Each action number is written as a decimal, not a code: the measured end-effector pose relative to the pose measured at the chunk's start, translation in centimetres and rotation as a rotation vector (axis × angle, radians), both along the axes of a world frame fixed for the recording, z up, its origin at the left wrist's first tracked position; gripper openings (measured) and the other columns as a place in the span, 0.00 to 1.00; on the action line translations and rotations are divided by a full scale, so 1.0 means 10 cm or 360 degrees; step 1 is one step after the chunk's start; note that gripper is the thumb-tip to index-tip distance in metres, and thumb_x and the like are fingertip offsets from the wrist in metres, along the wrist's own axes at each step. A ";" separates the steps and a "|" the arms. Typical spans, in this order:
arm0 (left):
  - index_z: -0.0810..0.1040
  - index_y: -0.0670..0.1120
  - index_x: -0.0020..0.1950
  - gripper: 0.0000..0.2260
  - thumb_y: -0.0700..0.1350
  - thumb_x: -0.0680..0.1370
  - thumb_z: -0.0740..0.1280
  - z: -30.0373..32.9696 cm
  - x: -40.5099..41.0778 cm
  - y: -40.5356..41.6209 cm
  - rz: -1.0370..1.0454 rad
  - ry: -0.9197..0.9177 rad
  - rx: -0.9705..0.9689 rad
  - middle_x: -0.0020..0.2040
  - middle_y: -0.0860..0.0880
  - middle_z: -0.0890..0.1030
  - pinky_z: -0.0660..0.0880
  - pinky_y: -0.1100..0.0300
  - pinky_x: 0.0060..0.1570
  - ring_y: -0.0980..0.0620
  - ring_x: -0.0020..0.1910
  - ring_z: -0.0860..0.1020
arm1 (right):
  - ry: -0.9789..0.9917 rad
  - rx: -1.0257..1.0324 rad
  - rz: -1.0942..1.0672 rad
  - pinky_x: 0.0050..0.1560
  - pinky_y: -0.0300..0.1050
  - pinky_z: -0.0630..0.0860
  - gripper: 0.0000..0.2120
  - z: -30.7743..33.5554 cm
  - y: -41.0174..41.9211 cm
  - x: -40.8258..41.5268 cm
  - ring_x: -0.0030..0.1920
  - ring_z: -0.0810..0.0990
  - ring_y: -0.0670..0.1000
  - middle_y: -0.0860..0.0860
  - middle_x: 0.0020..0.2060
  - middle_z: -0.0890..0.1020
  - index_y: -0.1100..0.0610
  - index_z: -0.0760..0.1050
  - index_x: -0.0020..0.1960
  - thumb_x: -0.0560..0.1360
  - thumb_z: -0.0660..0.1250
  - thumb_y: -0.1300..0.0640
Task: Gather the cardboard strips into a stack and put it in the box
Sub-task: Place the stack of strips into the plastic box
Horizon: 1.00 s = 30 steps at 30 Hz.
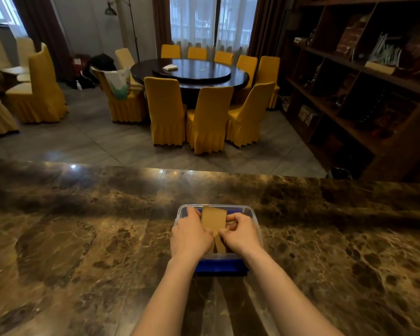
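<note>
Both my hands are in the lower middle of the frame, down inside the clear plastic box (254, 215) that sits on the dark marbled counter (83, 238). My left hand (190, 235) is curled around the left edge of the stack of cardboard strips (214, 220), fingers bent in and pressing against it. My right hand (241, 235) has its fingers closed on the right edge of the same stack, thumb tucked in toward the middle. The stack stands tilted between my hands, its upper end leaning toward the far wall of the box, its lower end running down between my wrists; I cannot tell whether it touches the box floor. The box has a blue base (220, 267) showing at its near edge, just between my forearms. Beyond the counter, in the upper middle of the frame, a round dark table (192, 73) is ringed with yellow-covered chairs (165, 112), and dark wooden shelves (349, 76) fill the upper right
</note>
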<state>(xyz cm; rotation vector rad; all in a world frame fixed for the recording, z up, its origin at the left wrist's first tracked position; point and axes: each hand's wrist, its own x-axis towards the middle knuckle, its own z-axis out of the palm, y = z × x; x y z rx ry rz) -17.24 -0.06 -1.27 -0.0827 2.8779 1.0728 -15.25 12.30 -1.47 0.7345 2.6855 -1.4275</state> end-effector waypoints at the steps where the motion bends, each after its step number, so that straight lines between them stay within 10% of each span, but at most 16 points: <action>1: 0.70 0.53 0.61 0.14 0.46 0.78 0.70 0.00 0.00 0.01 -0.0014 -0.0003 -0.0029 0.54 0.48 0.82 0.80 0.54 0.47 0.46 0.51 0.82 | -0.0004 0.0046 0.0010 0.46 0.47 0.85 0.16 -0.01 0.00 0.00 0.43 0.84 0.48 0.49 0.43 0.85 0.52 0.78 0.61 0.74 0.73 0.59; 4: 0.66 0.51 0.70 0.21 0.44 0.79 0.68 0.01 0.01 0.03 -0.0064 0.0005 -0.0148 0.56 0.46 0.83 0.83 0.46 0.55 0.43 0.55 0.82 | -0.0002 0.0210 0.0053 0.34 0.33 0.74 0.16 -0.02 -0.03 0.00 0.40 0.81 0.44 0.47 0.46 0.85 0.51 0.79 0.62 0.74 0.73 0.58; 9: 0.60 0.59 0.76 0.30 0.46 0.77 0.68 0.01 0.05 0.04 -0.0116 0.0062 -0.0155 0.42 0.52 0.79 0.81 0.52 0.50 0.50 0.42 0.80 | -0.0009 0.0357 0.0093 0.55 0.44 0.82 0.18 0.00 -0.06 0.00 0.56 0.83 0.51 0.50 0.57 0.84 0.53 0.80 0.63 0.74 0.74 0.57; 15: 0.61 0.58 0.78 0.28 0.57 0.80 0.66 0.00 0.04 0.10 -0.0117 0.0095 -0.0330 0.53 0.50 0.85 0.80 0.51 0.54 0.49 0.52 0.84 | -0.0011 0.0430 0.0083 0.50 0.47 0.83 0.08 -0.02 -0.07 0.02 0.48 0.83 0.49 0.48 0.45 0.86 0.50 0.83 0.54 0.75 0.73 0.53; 30: 0.66 0.52 0.75 0.28 0.54 0.78 0.71 -0.12 -0.06 0.19 -0.0167 -0.0086 -0.0433 0.69 0.44 0.76 0.79 0.48 0.59 0.42 0.64 0.79 | -0.0086 0.0515 -0.0053 0.57 0.48 0.82 0.19 -0.05 -0.10 -0.01 0.56 0.81 0.51 0.50 0.55 0.83 0.51 0.76 0.61 0.72 0.76 0.56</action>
